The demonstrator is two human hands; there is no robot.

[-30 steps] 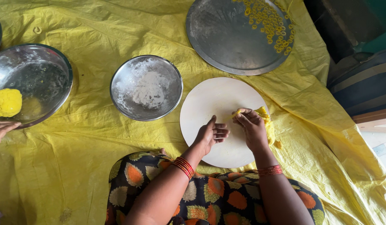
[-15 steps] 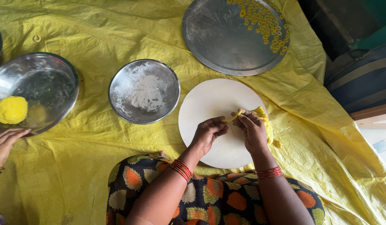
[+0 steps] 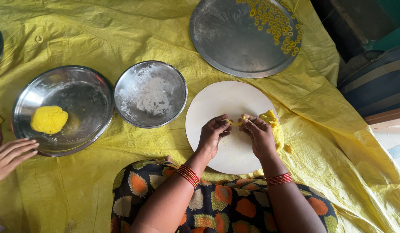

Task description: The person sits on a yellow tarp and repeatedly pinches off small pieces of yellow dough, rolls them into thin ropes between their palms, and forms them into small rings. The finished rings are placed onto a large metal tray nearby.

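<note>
My left hand point(image 3: 213, 134) and my right hand point(image 3: 259, 134) meet over a round white board point(image 3: 217, 101), both pinching a small strip of yellow dough point(image 3: 235, 123) between their fingertips. A lump of yellow dough point(image 3: 273, 123) lies on the board's right edge, just beyond my right hand. Red bangles sit on both wrists.
A steel bowl dusted with flour point(image 3: 150, 93) stands left of the board. Further left a larger steel bowl point(image 3: 79, 99) holds a yellow dough ball point(image 3: 49, 119). A big steel tray point(image 3: 234, 39) with several small dough rings is behind. Another person's hand point(image 3: 10, 156) reaches in at left. Yellow sheet point(image 3: 79, 181) covers everything.
My left hand has come off the board to join the right one on the dough strip. The other person's hand has moved further in at left. The view has shifted right.
</note>
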